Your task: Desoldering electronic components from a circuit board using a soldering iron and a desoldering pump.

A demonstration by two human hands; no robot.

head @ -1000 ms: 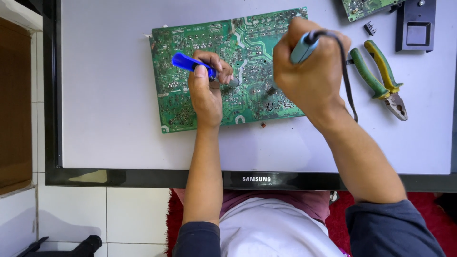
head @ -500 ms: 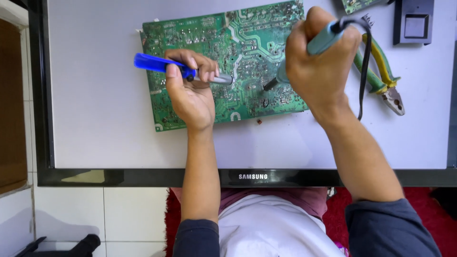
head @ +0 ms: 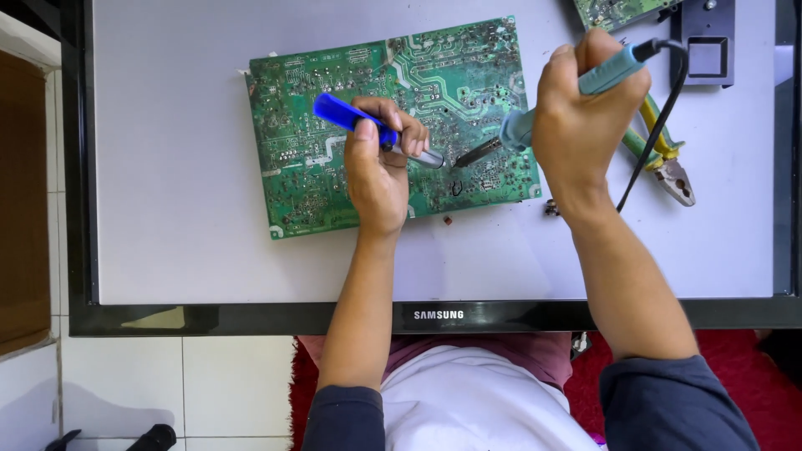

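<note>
Circuit board (head: 468,92), green and rectangular, is lying solder side up on the pale back panel (head: 167,209) of a flat screen, its long axis running left to right with a slight tilt, right end a little farther away. Nearest the person, the screen's black frame (head: 251,319) is carrying a small white logo strip at the middle of its near edge.

Left hand (head: 378,171) is resting on the board with its fingers curled tightly around a blue desoldering pump (head: 351,117); the pump is lying slantwise, its blue end pointing up and left, its silvery nozzle pointing right toward the board's centre. Right hand (head: 585,117) is closing in a fist around a teal soldering iron (head: 535,125), whose dark tip is pointing down and left, meeting the board just beside the pump's nozzle. The iron's black cord (head: 656,125) is looping off its far end and trailing down past the wrist.

Just right of that hand, pliers (head: 668,163) with green and yellow handles are lying on the panel, jaws pointing toward the near right. Farther off, a black box (head: 710,50) and the corner of a second green board (head: 614,10) are sitting at the top edge.
</note>
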